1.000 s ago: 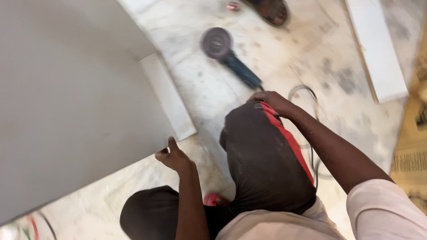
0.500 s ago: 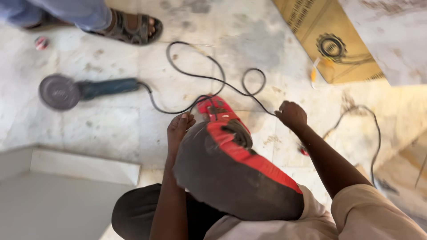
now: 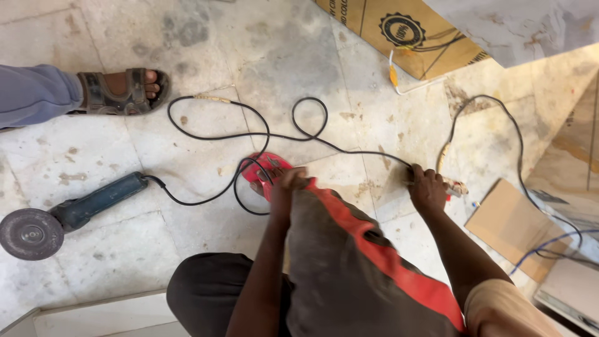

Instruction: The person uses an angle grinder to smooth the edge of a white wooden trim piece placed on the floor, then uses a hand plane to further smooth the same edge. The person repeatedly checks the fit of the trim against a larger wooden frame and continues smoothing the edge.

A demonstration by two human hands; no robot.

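Crouching over a dusty stone floor [image 3: 349, 75], the person has both hands low near the ground. Left hand [image 3: 284, 182] sits at the raised knee, fingers curled, just above a red sandal [image 3: 265, 168]; motion blur hides whether it grips anything. Right hand [image 3: 427, 187] is pressed down on the floor with fingers bent over the black cable [image 3: 312, 103] where it meets a small plug end [image 3: 454, 186]; grip appears closed on the cable, though the fingertips are hidden.

Cable runs left from that hand in loose loops across the floor to a blue angle grinder [image 3: 93, 203], lying on its side well left of the hands, disc [image 3: 31, 234] flat.

Another person's sandalled foot [image 3: 121, 90] is at upper left. Printed cardboard box [image 3: 405, 31] at top, plain cardboard piece [image 3: 505, 228] at right, near the right forearm.
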